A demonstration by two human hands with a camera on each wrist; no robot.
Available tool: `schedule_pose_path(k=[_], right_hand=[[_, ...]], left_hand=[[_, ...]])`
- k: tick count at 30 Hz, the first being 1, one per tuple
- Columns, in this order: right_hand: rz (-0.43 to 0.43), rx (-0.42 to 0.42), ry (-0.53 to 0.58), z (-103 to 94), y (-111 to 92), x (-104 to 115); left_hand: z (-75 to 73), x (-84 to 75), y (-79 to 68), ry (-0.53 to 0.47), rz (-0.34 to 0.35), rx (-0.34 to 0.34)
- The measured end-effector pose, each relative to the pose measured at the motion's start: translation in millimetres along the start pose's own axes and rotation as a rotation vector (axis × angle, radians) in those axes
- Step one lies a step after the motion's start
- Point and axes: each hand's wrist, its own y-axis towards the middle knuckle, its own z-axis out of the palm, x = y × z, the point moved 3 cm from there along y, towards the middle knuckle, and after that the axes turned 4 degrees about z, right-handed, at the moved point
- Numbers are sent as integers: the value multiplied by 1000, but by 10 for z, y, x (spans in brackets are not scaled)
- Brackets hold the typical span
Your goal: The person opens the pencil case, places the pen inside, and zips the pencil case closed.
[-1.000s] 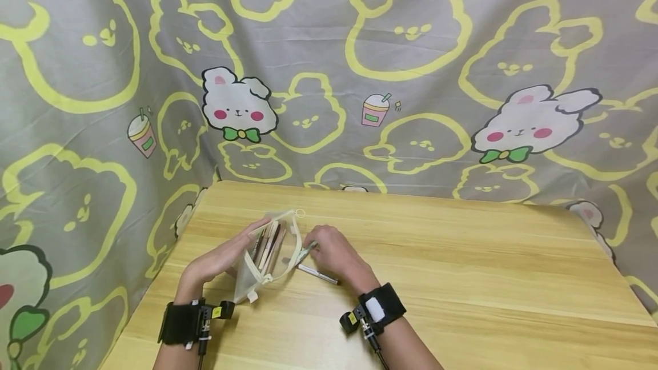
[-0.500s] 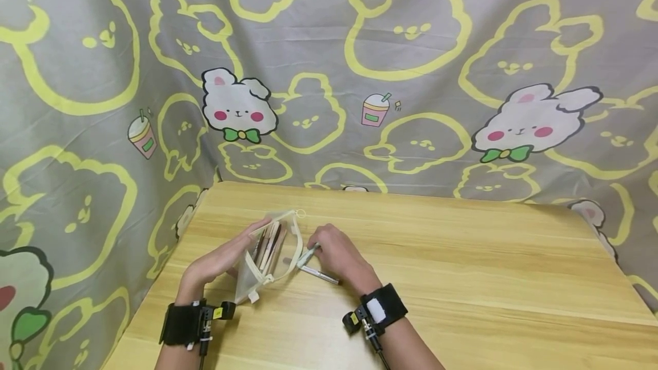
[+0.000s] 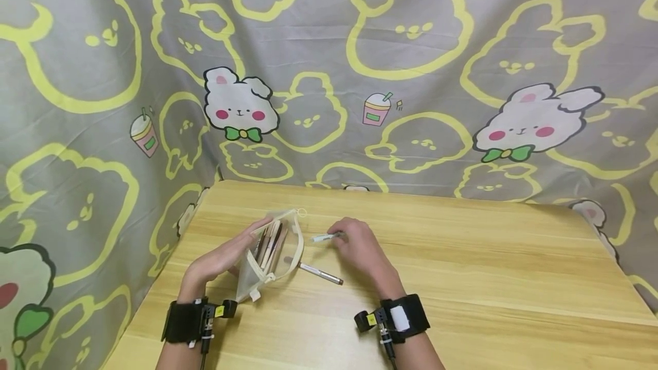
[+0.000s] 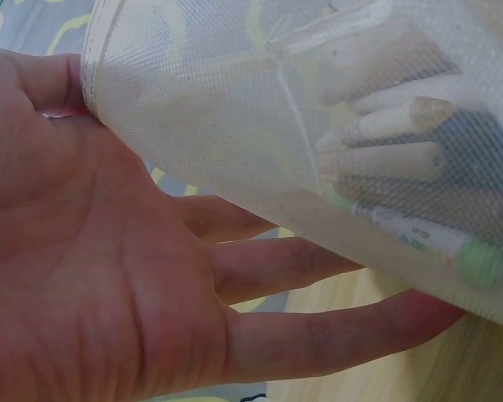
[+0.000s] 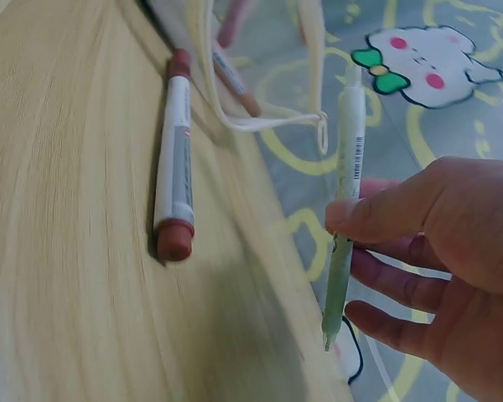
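Observation:
A translucent mesh pencil pouch [image 3: 245, 281] with a cream zipper lies on the table's left, its mouth gaping to the right; several pens [image 3: 267, 247] show inside. My left hand [image 3: 221, 256] holds the pouch from its left side. In the left wrist view its fingers [image 4: 293, 268] run behind the mesh, which hides their tips. Thumb and fingers of my right hand [image 3: 360, 244] pinch a pale green pen [image 5: 344, 268], just right of the mouth. Between pouch and right hand lies a white and grey marker [image 3: 321, 273] with brown ends, one end at the pouch's rim.
The wooden table [image 3: 462, 278] extends far to the right of both hands. A grey patterned curtain [image 3: 319, 147] hangs along its back and left side. Black straps with small cameras sit on both wrists.
My right hand has lifted the pale green pen off the marker and moved up and right, turning the pen nearly level. The left hand and pouch stay about where they were.

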Motion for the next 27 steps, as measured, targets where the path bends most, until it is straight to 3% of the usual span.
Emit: schedule_pose_path(k=[6,19,27], right_hand=[[44,-79,35,-100,-132,-93],[98,-91,241,-155,-251,-131],[133,-92,292,-158,-240,-115]], left_hand=[[17,-3,12,-5,18,5],[22,3,8,24,11,3],[10,-13,10,69,86,4]])
